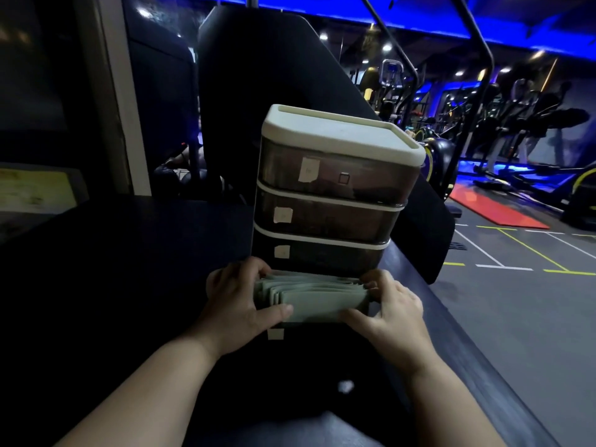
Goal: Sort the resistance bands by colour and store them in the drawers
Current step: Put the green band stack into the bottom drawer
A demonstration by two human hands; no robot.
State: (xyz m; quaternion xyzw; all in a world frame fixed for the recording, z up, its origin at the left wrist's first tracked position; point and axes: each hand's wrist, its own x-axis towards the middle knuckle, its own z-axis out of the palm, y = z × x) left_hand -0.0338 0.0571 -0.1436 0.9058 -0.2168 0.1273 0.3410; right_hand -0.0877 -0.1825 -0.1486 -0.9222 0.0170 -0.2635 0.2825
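Note:
A stack of several pale green resistance bands lies folded in the pulled-out bottom drawer of a small drawer unit with a white top and dark see-through drawers. My left hand grips the stack's left end, thumb on the front band. My right hand grips the right end, thumb on the front band too. The three drawers above are pushed in, each with a small white label.
The unit stands on a dark surface whose right edge drops to the gym floor. A dark padded backrest rises behind the unit. Exercise machines and a red mat stand at the far right.

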